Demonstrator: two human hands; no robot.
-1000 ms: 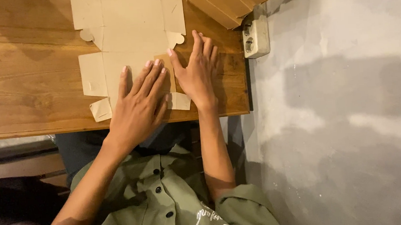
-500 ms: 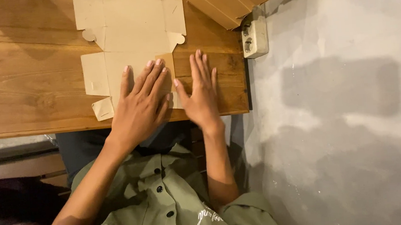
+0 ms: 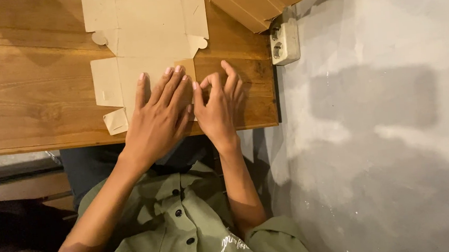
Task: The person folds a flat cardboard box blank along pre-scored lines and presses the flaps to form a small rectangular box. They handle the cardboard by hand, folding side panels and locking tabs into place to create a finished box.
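The left hand (image 3: 156,119) lies palm down with its fingers (image 3: 172,87) stretched out flat, gripping nothing, pressing on the near end of an unfolded cardboard box blank (image 3: 147,36). Just beside it, the right hand (image 3: 218,108) has its fingers (image 3: 230,75) curled loosely, their tips at the blank's right edge; whether they pinch the edge or only touch it cannot be told. The blank spreads away from the fingertips, flat on a wooden table (image 3: 27,97), with small flaps sticking out to the left of the left hand. Beyond the right fingers, more folded cardboard (image 3: 258,0) leans, and a white wall socket (image 3: 284,42) sits on the grey wall (image 3: 393,130).
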